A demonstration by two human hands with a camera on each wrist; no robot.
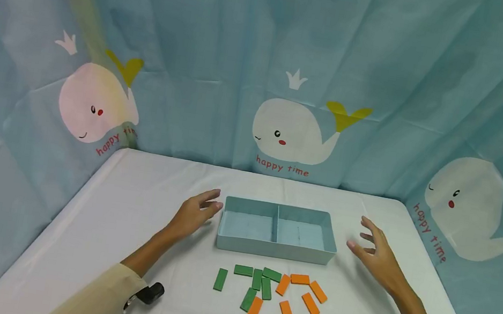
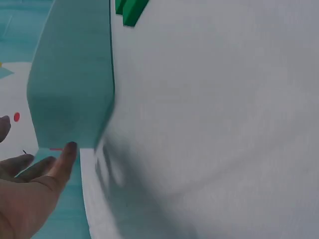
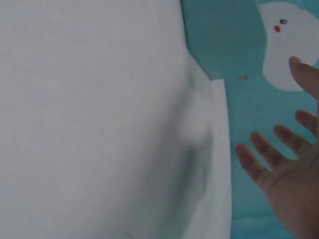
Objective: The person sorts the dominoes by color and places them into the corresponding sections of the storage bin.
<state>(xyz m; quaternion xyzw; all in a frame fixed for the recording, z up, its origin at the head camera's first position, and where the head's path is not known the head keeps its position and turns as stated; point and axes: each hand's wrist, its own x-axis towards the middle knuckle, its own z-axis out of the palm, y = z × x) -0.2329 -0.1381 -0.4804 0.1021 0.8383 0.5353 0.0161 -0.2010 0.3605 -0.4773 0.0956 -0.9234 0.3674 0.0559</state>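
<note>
A light blue-grey box [image 1: 275,250] with one divider and two compartments stands on the table, nothing inside it. My left hand [image 1: 194,216] is at its left end, fingers loosely extended and fingertips right by the rim; the left wrist view has this hand [image 2: 42,191] beside the box's end wall [image 2: 70,109]. Off the right end, a gap away, my right hand [image 1: 380,257] hovers with fingers spread and nothing in them. In front of the box lie several green blocks [image 1: 220,279] and several orange blocks [image 1: 286,313], all small, flat and rectangular.
A white cloth covers the table [image 1: 170,177]. Behind and at both sides hangs a blue curtain [image 1: 216,65] printed with whales. Some blocks lie against one another, near the middle of the group. Each sleeve's cuff carries a black camera mount [image 1: 150,293].
</note>
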